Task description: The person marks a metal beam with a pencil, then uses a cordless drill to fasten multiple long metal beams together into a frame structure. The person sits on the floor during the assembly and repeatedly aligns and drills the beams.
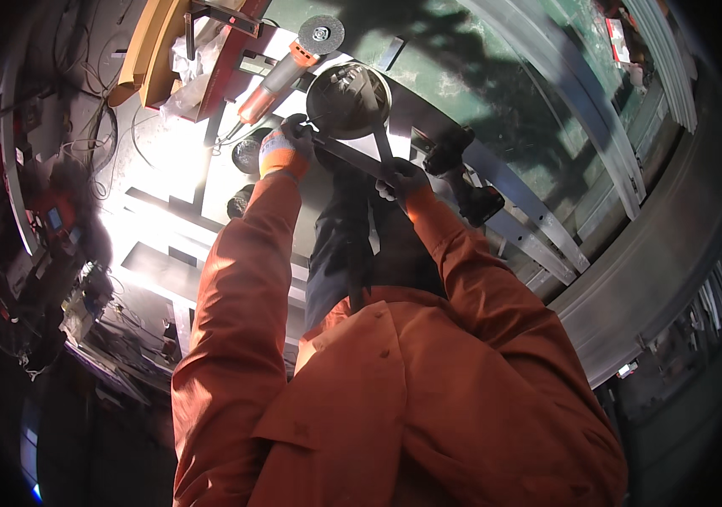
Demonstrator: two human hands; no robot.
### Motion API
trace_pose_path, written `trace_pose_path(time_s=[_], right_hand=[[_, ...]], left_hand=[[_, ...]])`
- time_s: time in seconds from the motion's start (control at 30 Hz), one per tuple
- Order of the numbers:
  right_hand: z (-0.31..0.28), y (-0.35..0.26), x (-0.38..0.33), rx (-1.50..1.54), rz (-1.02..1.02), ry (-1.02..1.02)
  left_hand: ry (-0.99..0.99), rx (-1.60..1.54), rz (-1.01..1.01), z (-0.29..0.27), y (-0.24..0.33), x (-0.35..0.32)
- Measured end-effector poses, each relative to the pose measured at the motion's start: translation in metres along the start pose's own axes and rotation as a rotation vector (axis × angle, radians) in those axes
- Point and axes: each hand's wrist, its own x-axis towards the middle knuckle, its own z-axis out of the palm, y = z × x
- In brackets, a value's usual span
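Note:
My left hand (287, 150), in a glove with an orange and white back, is closed round the left end of a dark flat metal bar (346, 157). The bar slants down to my right hand (405, 179), whose dark-gloved fingers are wrapped round its other end. A second flat strip (380, 139) runs up from beside my right hand across a round metal bucket (317, 118); I cannot tell whether the two pieces are joined. Small pieces, too dim to name, lie inside the bucket. An orange and grey angle grinder (276, 87) with a grey disc lies beyond my left hand.
Right of my right hand sits a black cordless drill (460, 173). Long metal profiles (538, 59) run along the right side. Dark round coils (247, 154) lie left of my left hand. Yellow angled pieces (151, 52) stand far left, and loose cables (95, 110) trail nearby.

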Motion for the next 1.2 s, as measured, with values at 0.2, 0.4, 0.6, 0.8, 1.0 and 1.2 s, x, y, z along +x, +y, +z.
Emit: trace_pose_path(time_s=[0.2, 0.4, 0.6, 0.8, 1.0, 1.2], right_hand=[[-0.072, 0.012, -0.091, -0.125, -0.016, 0.026], [-0.124, 0.025, -0.138, -0.243, -0.091, 0.057], [-0.121, 0.035, -0.135, -0.107, -0.180, 0.029], [-0.113, 0.031, -0.154, -0.532, -0.222, 0.147], [-0.091, 0.004, -0.176, -0.322, -0.142, 0.170], [-0.104, 0.016, -0.174, -0.192, -0.215, 0.129]], left_hand=[[-0.008, -0.075, -0.021, -0.005, -0.013, -0.022], [-0.007, -0.120, 0.086, 0.014, -0.015, -0.028], [-0.079, -0.070, 0.304, 0.023, 0.050, -0.001], [-0.251, 0.225, 0.113, 0.067, 0.090, 0.045], [-0.399, 0.418, -0.033, 0.064, 0.103, 0.043], [-0.159, 0.472, 0.215, 0.054, 0.094, 0.039]])
